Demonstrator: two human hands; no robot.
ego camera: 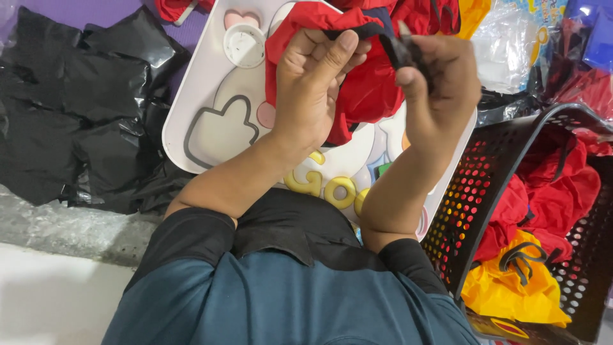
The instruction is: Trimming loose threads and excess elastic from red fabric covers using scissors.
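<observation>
Both hands around red cloth

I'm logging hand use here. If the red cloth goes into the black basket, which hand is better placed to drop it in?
Probably the right hand: it pinches the black strap of the red cloth nearest the black basket. The left hand grips the cloth farther away.
</observation>
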